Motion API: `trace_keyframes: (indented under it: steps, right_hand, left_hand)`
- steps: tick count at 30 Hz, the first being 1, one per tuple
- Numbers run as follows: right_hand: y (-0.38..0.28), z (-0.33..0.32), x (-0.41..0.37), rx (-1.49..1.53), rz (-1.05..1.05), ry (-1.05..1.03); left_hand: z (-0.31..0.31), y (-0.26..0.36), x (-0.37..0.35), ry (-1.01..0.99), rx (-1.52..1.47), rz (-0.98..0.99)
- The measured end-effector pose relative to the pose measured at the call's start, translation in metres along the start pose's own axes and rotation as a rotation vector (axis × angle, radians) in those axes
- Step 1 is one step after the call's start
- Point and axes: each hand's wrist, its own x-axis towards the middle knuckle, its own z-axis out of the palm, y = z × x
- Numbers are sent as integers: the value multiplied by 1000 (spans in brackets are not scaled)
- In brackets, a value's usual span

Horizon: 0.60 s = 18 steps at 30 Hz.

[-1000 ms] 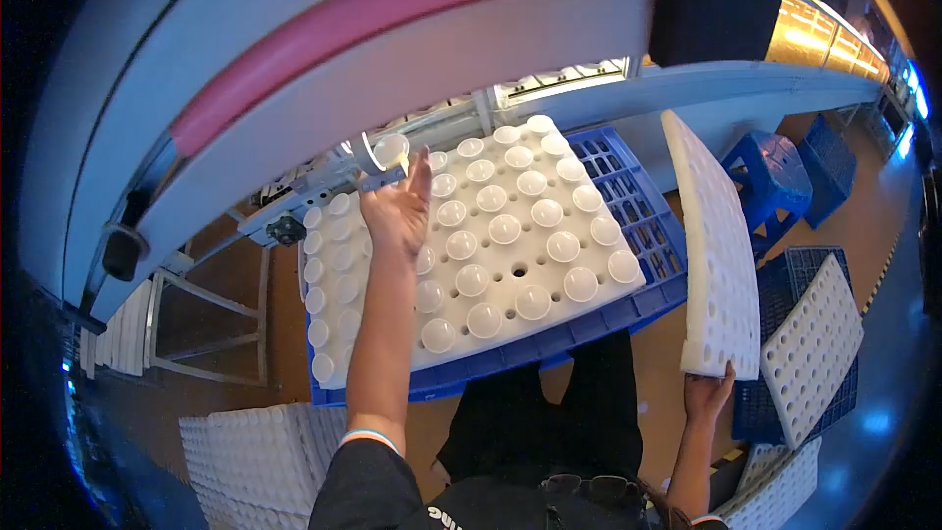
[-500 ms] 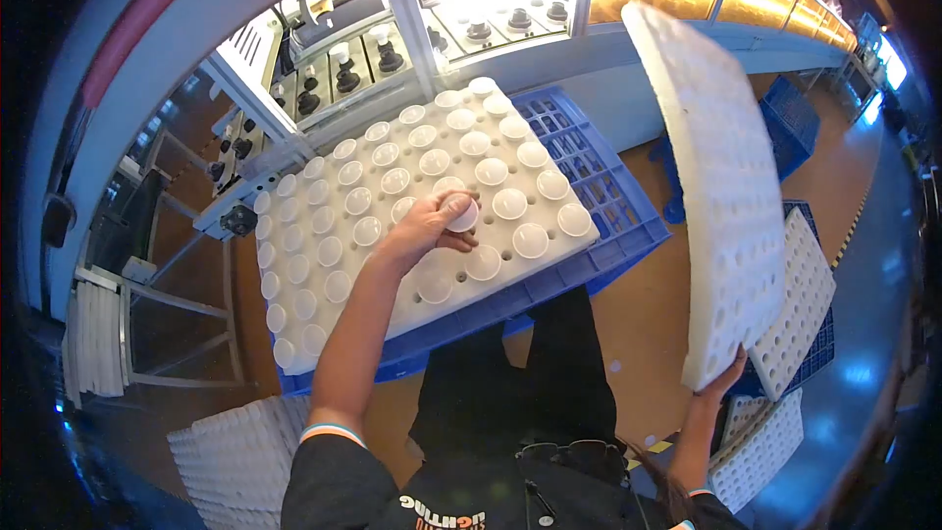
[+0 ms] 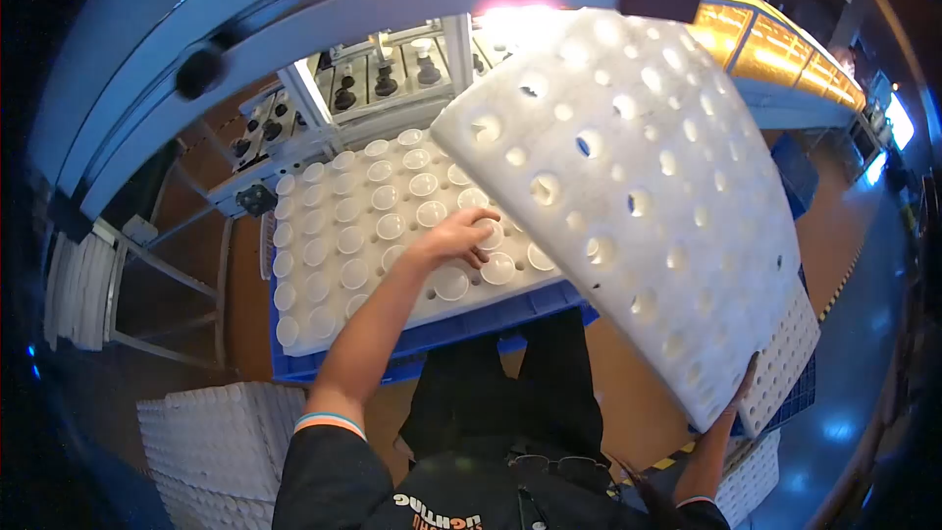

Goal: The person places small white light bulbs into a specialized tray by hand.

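Observation:
My left hand is over the foam tray, its thumb and fingers closed round a translucent white cup. Rows of similar cups sit in that tray, which rests on a blue plastic crate. My right hand grips the lower right corner of a second white foam panel full of holes. This panel is tilted up and covers the right part of the cup tray. Much of my right hand is hidden behind it.
Beyond the tray stands a machine with black holders behind a frame. Stacked foam trays lie at lower left. More perforated trays stand at right on a dark blue crate. A yellow-lit enclosure runs along the back right.
The foam panel in my right hand has swung left and now leans over the cup tray. My left hand has shifted slightly right, and the view has turned.

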Motion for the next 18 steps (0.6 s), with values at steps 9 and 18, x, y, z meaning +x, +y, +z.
trace_keyframes:
  steps: [9,18]
  right_hand:
    - [4,101,47,-115,374,-364]
    - [101,374,126,-648,460,-802]
  left_hand:
    - [-43,-196,-186,779,-41,559]
    - [-144,-144,-265,878,-497,206]
